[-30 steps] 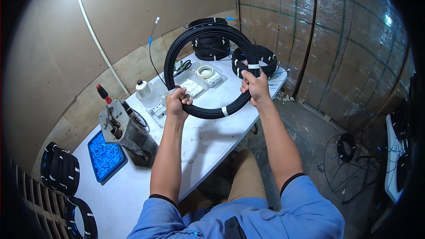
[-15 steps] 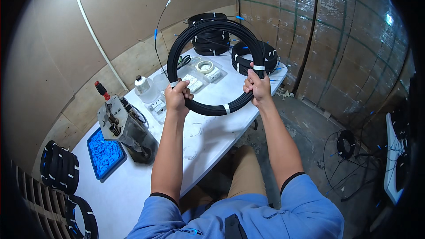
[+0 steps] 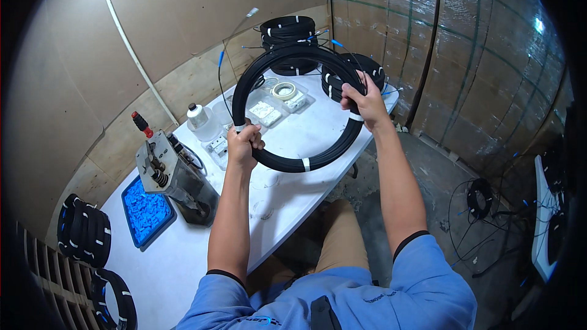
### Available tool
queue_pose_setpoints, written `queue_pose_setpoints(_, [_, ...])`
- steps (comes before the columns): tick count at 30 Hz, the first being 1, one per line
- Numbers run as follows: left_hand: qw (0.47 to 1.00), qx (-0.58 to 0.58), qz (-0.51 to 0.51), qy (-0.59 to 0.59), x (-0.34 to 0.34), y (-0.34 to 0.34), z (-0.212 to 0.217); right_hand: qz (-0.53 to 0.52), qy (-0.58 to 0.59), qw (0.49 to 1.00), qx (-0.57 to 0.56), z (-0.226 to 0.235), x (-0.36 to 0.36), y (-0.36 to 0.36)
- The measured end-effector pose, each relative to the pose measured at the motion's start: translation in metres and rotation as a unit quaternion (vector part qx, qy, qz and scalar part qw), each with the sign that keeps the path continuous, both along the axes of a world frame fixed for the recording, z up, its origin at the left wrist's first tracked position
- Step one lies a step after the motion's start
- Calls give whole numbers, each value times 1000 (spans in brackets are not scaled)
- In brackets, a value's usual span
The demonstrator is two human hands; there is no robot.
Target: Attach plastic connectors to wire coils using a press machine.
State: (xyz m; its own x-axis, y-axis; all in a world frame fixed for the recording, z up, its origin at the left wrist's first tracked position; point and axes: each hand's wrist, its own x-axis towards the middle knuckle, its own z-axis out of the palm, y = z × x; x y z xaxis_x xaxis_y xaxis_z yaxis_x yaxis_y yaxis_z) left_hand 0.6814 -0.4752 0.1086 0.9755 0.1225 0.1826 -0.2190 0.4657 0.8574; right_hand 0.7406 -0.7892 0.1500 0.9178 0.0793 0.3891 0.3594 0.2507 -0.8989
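Observation:
A large coil of black cable (image 3: pixel 286 164) is held up over the white table, bound with white tape bands. My left hand (image 3: pixel 244 143) is closed round its left side, beside one of the bands. On the right side my right hand (image 3: pixel 365 102) grips the same coil, above another band. A thin cable end with a blue connector (image 3: pixel 221 59) sticks up from the coil's left, its pale tip blurred. A second blue-tipped end (image 3: pixel 337 43) rises at the upper right.
Stacked black coils (image 3: pixel 287 27) stand at the table's far end, with more coils (image 3: pixel 353 68) beside them. A hand press (image 3: pixel 177 177), a blue tray (image 3: pixel 147 211) of small blue parts, a bottle (image 3: pixel 197 116) and a tape roll (image 3: pixel 284 90) sit on the white table (image 3: pixel 202 269). Loose cable (image 3: pixel 479 199) lies on the floor.
The coil has turned counterclockwise and dropped slightly. My right hand has shifted up along its rim, now above the right-hand band. The thin left cable end has swung right.

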Motion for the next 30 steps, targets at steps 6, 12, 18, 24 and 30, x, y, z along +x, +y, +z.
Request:
queue_pose_setpoints(6, [1000, 12, -11, 15, -1, 8, -10, 0, -11, 999, -34, 0, -1, 0])
queue_pose_setpoints(12, [999, 31, -3, 18, -3, 8, -16, -21, -29, 998, -52, -11, 0, 3])
queue_pose_setpoints(18, [999, 47, 13, 19, -4, 9, -17, -7, -44, 999, -25, -16, -1, 7])
queue_pose_setpoints(24, [999, 19, 31, 0, -5, 5, -17, -41, -59, 995, -72, -14, 3, 2])
queue_pose_setpoints(30, [998, -35, 41, -27, -8, 3, -17, 37, -25, 992, 119, -40, -6, 8])
